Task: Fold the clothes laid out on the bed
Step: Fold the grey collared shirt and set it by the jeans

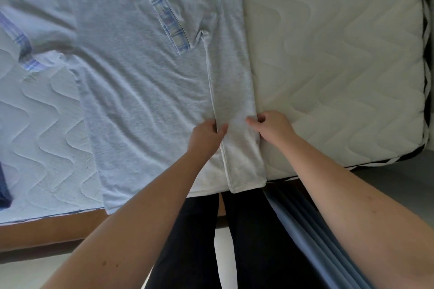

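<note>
The head view is looking down at a bed (340, 54) with a white wavy-stitched mattress cover. A light grey T-shirt (141, 77) is lying flat on it, filling the middle and upper left of the frame, with its bottom hem hanging a little over the near edge of the bed. The shirt's right side is lying folded over onto its body as a long narrow strip (232, 101), running from the upper middle down to the lower middle. One sleeve with a blue checked cuff (164, 14) is lying folded across the chest near the top middle. The other checked cuff (21, 42) is sticking out at the far left.

The left hand (206, 136) is pinching the inner edge of the folded strip, with its fingers (222, 128) clamped on the cloth. The right hand (270, 128) is gripping the outer folded edge just beside it, fingers curled on the cloth. Both hands are sitting near each other in the middle of the frame.

A dark blue cloth (4, 185) is peeking in at the left edge. Blue folded fabric (312, 230) is hanging below the bed at the lower right, beside the person's dark trousers (192, 241).
</note>
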`<control>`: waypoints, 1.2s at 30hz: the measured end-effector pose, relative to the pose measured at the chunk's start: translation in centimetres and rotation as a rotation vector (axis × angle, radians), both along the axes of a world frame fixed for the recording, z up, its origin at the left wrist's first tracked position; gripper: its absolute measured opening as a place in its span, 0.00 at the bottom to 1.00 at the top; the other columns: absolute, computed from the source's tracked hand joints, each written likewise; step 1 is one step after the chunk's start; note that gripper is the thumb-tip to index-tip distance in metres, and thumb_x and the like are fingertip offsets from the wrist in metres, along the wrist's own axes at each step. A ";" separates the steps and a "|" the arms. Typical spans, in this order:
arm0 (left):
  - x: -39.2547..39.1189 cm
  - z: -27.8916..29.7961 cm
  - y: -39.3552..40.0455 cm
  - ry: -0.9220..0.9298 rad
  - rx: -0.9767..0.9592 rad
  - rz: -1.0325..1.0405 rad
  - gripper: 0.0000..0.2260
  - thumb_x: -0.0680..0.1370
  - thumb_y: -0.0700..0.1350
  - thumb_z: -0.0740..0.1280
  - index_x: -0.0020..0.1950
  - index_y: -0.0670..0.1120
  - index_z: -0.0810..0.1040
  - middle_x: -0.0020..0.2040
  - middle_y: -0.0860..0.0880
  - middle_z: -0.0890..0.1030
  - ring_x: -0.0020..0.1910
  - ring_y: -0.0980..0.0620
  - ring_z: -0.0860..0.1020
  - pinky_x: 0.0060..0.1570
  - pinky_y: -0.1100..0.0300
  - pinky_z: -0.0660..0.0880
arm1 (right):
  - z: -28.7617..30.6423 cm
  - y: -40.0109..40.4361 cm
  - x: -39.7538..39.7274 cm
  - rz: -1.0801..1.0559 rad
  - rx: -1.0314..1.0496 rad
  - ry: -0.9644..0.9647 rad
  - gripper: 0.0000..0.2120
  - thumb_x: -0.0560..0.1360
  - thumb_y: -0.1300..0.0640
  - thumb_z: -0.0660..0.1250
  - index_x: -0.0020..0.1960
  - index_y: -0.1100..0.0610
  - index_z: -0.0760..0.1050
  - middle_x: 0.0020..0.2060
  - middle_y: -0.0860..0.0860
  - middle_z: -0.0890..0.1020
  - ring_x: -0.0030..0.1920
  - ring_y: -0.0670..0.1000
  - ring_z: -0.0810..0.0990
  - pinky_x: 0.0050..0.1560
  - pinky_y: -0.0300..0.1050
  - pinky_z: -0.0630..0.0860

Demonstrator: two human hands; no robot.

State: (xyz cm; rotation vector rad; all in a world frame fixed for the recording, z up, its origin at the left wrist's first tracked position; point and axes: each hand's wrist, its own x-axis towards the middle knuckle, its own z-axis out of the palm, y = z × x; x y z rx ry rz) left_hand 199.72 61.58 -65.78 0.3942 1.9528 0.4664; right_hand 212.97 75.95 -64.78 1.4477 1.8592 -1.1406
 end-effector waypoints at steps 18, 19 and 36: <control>-16.6 0.3 20.0 0.522 0.432 -0.142 0.10 0.80 0.45 0.65 0.60 0.46 0.77 0.55 0.47 0.77 0.52 0.51 0.77 0.54 0.61 0.72 | -1.1 10.7 -11.5 -0.153 0.246 0.276 0.17 0.76 0.50 0.70 0.59 0.59 0.77 0.48 0.53 0.84 0.55 0.55 0.80 0.54 0.43 0.72; -17.4 0.0 21.3 0.545 0.431 -0.162 0.13 0.79 0.45 0.65 0.63 0.46 0.76 0.59 0.46 0.76 0.57 0.48 0.76 0.58 0.59 0.71 | -1.2 11.0 -11.8 -0.154 0.242 0.274 0.16 0.76 0.50 0.70 0.58 0.59 0.77 0.48 0.53 0.83 0.54 0.55 0.80 0.54 0.43 0.72; -26.8 1.8 35.8 0.481 0.073 -0.656 0.19 0.81 0.54 0.65 0.64 0.41 0.76 0.60 0.41 0.78 0.61 0.41 0.75 0.56 0.55 0.69 | -1.6 14.3 -14.2 -0.036 0.241 0.156 0.19 0.73 0.40 0.69 0.33 0.52 0.72 0.39 0.55 0.82 0.44 0.58 0.80 0.47 0.51 0.77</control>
